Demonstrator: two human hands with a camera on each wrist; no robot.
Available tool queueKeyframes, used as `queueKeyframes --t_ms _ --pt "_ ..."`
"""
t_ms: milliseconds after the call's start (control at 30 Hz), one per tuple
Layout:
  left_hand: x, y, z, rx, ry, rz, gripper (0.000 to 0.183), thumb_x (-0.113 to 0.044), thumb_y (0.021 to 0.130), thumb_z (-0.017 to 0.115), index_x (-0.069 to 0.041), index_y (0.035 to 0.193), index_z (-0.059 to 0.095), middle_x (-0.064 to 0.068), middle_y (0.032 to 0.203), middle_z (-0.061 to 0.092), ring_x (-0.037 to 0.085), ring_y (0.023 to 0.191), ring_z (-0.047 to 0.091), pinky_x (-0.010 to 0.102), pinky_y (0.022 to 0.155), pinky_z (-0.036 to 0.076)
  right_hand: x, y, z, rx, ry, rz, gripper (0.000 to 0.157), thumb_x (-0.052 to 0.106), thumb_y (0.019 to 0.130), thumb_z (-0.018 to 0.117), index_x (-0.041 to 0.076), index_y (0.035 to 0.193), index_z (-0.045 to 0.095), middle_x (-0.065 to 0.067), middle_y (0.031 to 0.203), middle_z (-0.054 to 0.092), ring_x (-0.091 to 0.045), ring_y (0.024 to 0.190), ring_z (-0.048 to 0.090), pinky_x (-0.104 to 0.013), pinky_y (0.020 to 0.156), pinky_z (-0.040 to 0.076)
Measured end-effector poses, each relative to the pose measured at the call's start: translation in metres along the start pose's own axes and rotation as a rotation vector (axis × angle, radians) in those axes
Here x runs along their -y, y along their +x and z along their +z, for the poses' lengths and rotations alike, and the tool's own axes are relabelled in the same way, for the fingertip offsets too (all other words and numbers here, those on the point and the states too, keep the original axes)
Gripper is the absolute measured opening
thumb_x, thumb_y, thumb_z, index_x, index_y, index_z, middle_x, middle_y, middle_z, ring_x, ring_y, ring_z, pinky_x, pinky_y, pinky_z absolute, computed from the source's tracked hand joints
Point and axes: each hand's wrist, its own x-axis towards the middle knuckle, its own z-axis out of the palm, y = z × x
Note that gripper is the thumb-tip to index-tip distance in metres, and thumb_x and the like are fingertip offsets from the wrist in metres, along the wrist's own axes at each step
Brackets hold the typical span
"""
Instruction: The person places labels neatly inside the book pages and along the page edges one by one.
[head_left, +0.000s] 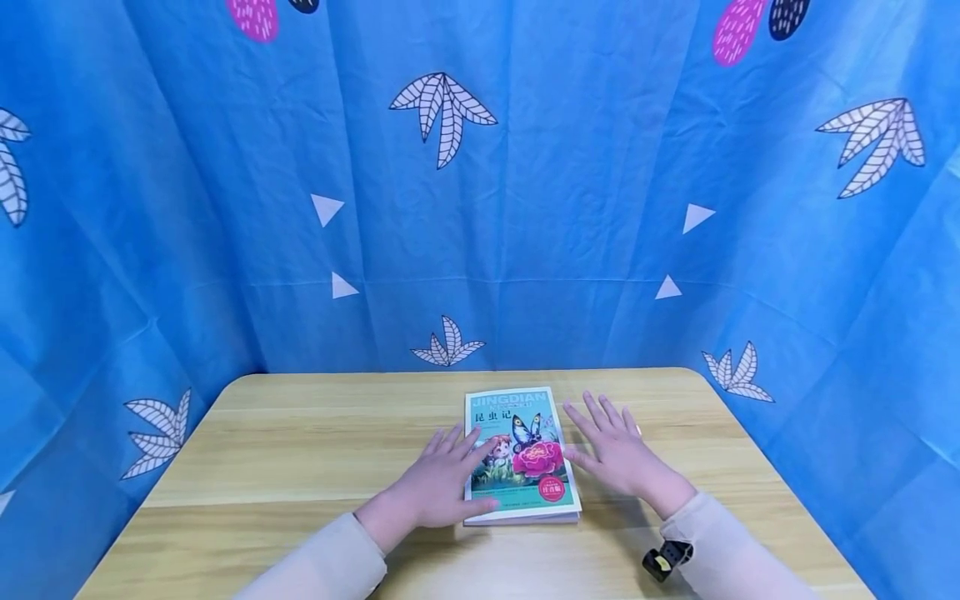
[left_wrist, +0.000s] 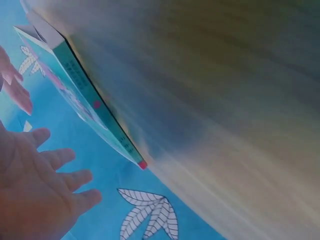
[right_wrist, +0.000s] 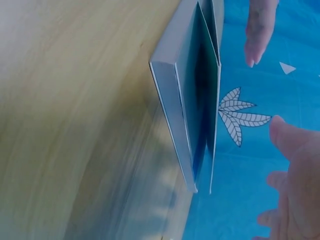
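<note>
The book [head_left: 531, 458] lies on the bench [head_left: 300, 450], left hand [head_left: 441, 487] over its left edge, right hand [head_left: 621, 457] by its right, fingers [head_left: 582, 422] spread and empty; gripping would probably go best with its gaping cover [right_wrist: 213, 100] pressed flat.

Head view looks down — low, closer wrist views share the book [head_left: 528, 450].
</note>
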Motion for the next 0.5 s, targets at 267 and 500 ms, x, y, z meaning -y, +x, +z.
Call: queueKeyframes --t_ms 267,500 --pt "-0.01 0.008 0.002 0.049 0.018 0.019 0.088 -0.073 0.092 0.047 -0.019 0.16 0.028 0.012 0.165 0.021 0.043 0.15 0.016 0.061 0.12 0.014 0.0 0.0 0.005 -0.007 0.004 -0.02 0.07 0.048 0.1 0.056 0.017 0.157 0.034 -0.025 0.162 0.02 -0.052 0.146 0.017 -0.075 0.112 0.01" --pt "-0.015 0.009 0.002 0.067 0.014 0.023 0.088 -0.073 0.092 0.048 -0.017 0.158 0.032 0.012 0.165 0.022 0.043 0.149 0.018 0.06 0.119 0.017 0.005 -0.001 0.001 0.024 -0.003 0.003 0.072 0.047 0.099 0.058 0.016 0.158 0.032 -0.022 0.163 0.017 -0.05 0.147 0.015 -0.072 0.114 0.009"
